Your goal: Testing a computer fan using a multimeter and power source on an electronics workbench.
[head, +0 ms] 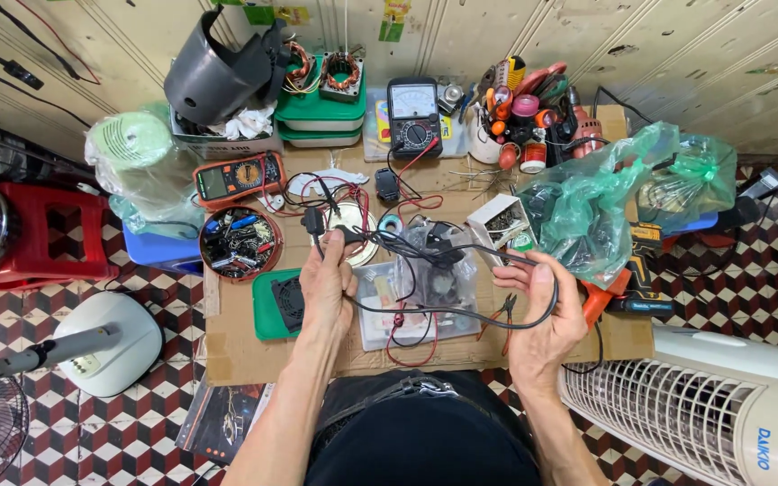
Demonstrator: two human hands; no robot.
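Centrally, over the cardboard sheet (245,355), the left hand (328,286) is closed around a black cable (461,312) just below its plug (313,220), while the right hand (540,310) pinches the cable's looped length. Clutter crowds twelve o'clock: a round tin (239,242) at ten, a green bag (587,202) at two. Bare cardboard lies at seven.

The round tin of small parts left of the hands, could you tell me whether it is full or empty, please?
Full: the round tin is heaped to its rim with small mixed parts.
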